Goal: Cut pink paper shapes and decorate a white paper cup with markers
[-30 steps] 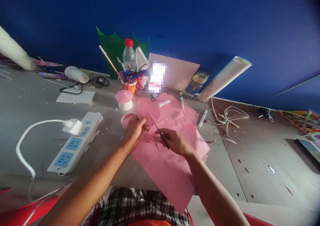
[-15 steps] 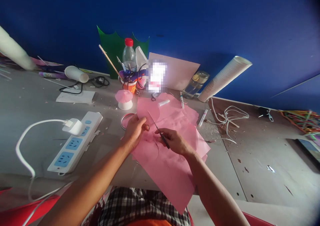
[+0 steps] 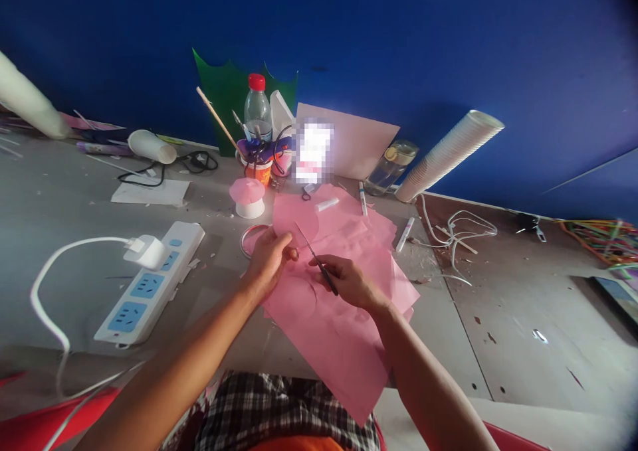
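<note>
Closed around the edge of a rounded piece of pink paper (image 3: 298, 220) is my left hand (image 3: 268, 260), thumb on top. My right hand (image 3: 343, 279) grips dark-handled scissors (image 3: 325, 275); their thin blades point up and left, beside the paper's right side. I cannot tell whether the blades touch it. Beneath both hands lie overlapping pink sheets (image 3: 339, 351), one hanging over the table's front edge. Left of the paper, a ring-shaped roll (image 3: 248, 240) rests partly behind my left hand. A small white cup (image 3: 250, 209) with a pink paper top (image 3: 247, 190) stands farther back.
A white power strip (image 3: 149, 285) with a plugged-in charger sits at left. Behind the sheets are a lit, blurred screen (image 3: 313, 152), a red-capped bottle (image 3: 258, 109) and a glass jar (image 3: 391, 165). Stacked paper cups (image 3: 448, 159) lean against the blue wall. Markers (image 3: 405, 235) and a white cable (image 3: 456, 228) lie at right.
Almost nothing differs. Both hands, the paper and the scissors keep nearly the same positions; the whole view has shifted very slightly.
</note>
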Action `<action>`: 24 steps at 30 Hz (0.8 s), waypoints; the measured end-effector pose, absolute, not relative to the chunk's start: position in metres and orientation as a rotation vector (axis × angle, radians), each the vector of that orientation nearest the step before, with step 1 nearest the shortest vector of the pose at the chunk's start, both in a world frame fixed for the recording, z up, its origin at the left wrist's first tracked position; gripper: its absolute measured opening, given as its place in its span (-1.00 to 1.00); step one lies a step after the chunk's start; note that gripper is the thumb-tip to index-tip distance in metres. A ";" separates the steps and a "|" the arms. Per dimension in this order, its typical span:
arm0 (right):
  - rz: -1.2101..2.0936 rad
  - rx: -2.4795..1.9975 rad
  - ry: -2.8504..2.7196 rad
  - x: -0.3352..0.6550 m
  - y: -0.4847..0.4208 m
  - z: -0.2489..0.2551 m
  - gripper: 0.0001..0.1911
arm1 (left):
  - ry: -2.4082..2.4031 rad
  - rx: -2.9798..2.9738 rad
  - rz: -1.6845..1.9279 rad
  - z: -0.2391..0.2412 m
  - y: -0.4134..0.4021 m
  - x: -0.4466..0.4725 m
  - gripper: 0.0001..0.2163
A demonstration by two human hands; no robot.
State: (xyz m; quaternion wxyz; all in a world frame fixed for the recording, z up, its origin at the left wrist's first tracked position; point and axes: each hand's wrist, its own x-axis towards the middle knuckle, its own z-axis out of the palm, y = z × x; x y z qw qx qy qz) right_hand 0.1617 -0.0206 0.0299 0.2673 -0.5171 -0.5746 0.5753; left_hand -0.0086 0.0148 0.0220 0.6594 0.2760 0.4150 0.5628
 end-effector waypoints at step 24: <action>1.549 -1.403 -1.552 0.163 -0.021 0.030 -0.63 | 0.883 0.540 1.256 0.025 0.014 -0.010 -0.84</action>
